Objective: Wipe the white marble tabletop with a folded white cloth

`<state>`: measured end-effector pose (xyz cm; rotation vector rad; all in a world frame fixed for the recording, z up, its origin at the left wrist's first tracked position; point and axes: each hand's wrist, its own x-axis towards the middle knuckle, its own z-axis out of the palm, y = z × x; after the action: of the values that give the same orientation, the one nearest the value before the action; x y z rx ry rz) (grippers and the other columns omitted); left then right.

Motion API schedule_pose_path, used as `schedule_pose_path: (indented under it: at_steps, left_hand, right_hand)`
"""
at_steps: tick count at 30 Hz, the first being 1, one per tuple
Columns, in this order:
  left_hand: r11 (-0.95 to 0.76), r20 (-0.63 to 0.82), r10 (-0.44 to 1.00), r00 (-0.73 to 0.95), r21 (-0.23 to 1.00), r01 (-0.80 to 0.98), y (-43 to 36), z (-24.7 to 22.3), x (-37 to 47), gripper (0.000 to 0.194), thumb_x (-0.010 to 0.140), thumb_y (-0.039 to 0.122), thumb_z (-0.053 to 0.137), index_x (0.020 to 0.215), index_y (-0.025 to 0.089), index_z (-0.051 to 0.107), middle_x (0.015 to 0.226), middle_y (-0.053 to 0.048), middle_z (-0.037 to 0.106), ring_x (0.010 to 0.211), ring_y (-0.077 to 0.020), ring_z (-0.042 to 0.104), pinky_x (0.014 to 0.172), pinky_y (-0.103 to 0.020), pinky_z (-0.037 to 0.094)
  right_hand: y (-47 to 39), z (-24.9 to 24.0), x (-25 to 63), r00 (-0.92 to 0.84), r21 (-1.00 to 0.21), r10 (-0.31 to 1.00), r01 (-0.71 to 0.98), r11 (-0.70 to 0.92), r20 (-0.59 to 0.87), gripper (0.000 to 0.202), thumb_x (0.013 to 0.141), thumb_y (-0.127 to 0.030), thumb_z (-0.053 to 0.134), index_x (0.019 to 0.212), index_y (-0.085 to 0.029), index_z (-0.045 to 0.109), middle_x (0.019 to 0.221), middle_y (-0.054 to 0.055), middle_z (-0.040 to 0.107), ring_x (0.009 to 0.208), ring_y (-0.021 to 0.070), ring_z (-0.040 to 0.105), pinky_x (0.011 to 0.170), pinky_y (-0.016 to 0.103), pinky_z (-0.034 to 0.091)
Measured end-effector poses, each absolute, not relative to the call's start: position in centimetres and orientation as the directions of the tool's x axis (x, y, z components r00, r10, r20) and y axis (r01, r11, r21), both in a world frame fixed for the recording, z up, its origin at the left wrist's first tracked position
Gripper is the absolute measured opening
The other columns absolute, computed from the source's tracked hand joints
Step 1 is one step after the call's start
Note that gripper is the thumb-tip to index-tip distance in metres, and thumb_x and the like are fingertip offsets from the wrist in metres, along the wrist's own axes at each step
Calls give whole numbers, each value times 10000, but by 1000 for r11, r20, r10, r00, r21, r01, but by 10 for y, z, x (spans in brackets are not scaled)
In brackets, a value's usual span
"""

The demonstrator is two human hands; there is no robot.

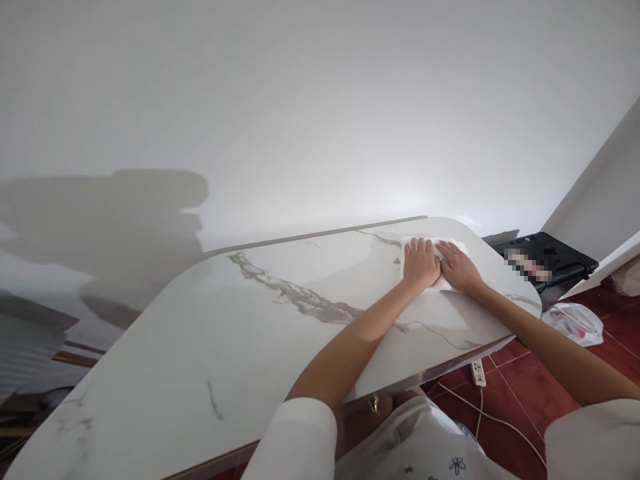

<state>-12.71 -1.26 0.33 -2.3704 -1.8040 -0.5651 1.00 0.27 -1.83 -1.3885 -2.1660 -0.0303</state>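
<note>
A white cloth point(406, 265), perhaps a paper towel, lies spread on the white marble-patterned tabletop point(165, 353) toward its right end. My left hand point(421, 262) presses down flat on the cloth, fingers stretched forward and close together. Beside it, touching near the thumbs, my right hand point(458, 265) also rests flat on the cloth with its fingers extended. Parts of the cloth are hidden under both palms.
A pale wall point(320, 120) runs along the table's far edge. Past the right end are a black case point(565, 257) and a white plastic bag point(575, 323). A power strip point(478, 373) and its cord lie on the red tiled floor point(525, 387).
</note>
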Motion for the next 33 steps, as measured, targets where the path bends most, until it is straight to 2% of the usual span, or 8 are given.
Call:
schedule_pose_path:
  at_steps: [12,18,21,25,33]
  left_hand:
    - [-319,290,916,277,106,942,-92,9,-134,499,956,287,302,1402,79,384,1482,-153,402,1395,-329,302,1140,-491,257]
    - [-349,270,911,311,105,931,-122,9,-128,537,953,296,311,1422,38,348,1496,-198,371,1405,-364,280,1142,-524,248]
    - [-343,271,913,305,106,933,-126,9,-118,546,947,302,321,1417,24,350,1490,-211,374,1404,-374,276,1137,-539,248]
    - [-338,290,910,296,107,935,-121,9,-104,548,944,318,326,1405,24,360,1473,-214,392,1398,-372,286,1129,-545,253]
    - [-392,316,890,329,161,906,-86,8,-92,499,946,306,335,1362,41,409,1450,-199,418,1381,-357,311,1137,-524,244]
  right_hand:
    - [-76,-19,12,-415,-158,786,832,531,457,513,918,-231,311,1362,-58,499,1435,172,486,1370,295,385,1122,515,347]
    - [-110,-23,21,-417,-182,767,811,557,487,514,925,-230,326,1407,-116,461,1445,136,484,1384,279,368,1128,522,346]
    - [-109,-24,34,-444,-191,749,784,590,491,525,923,-228,333,1435,-158,430,1456,107,477,1383,277,371,1125,540,345]
    - [-98,-26,53,-471,-194,744,768,610,475,515,932,-252,334,1427,-160,442,1458,108,475,1379,281,376,1128,539,340]
    - [-69,-25,64,-411,-182,770,815,551,488,501,913,-238,343,1377,-135,501,1416,124,519,1346,302,420,1106,535,368]
